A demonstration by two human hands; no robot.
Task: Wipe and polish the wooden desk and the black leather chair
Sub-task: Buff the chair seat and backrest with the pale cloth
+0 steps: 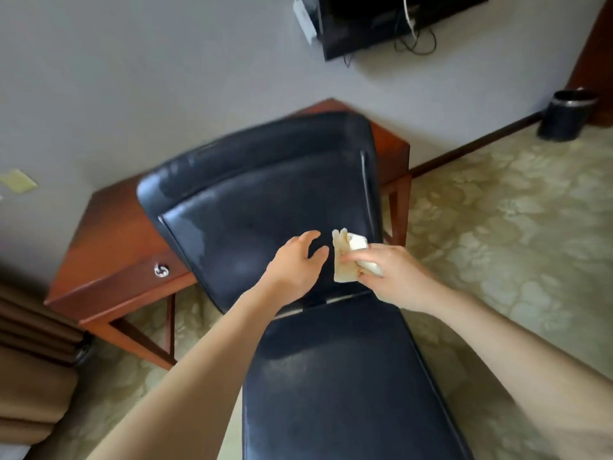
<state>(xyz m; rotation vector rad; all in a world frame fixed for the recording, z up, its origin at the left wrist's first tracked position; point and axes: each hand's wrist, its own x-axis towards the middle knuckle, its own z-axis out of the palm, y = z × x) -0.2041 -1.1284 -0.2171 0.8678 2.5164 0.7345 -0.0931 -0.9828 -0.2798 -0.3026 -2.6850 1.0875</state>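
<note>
black leather chair [265, 210] upright, fronting wooden desk [109, 234]

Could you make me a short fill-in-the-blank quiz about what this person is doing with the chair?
1. The right hand grips a pale cloth, while the left hand holds ____.
2. Both hands are at the black chair's ____, not its seat.
3. The wooden desk behind it has a metal pull on its ____.
Missing words: nothing; backrest; drawer.
</note>
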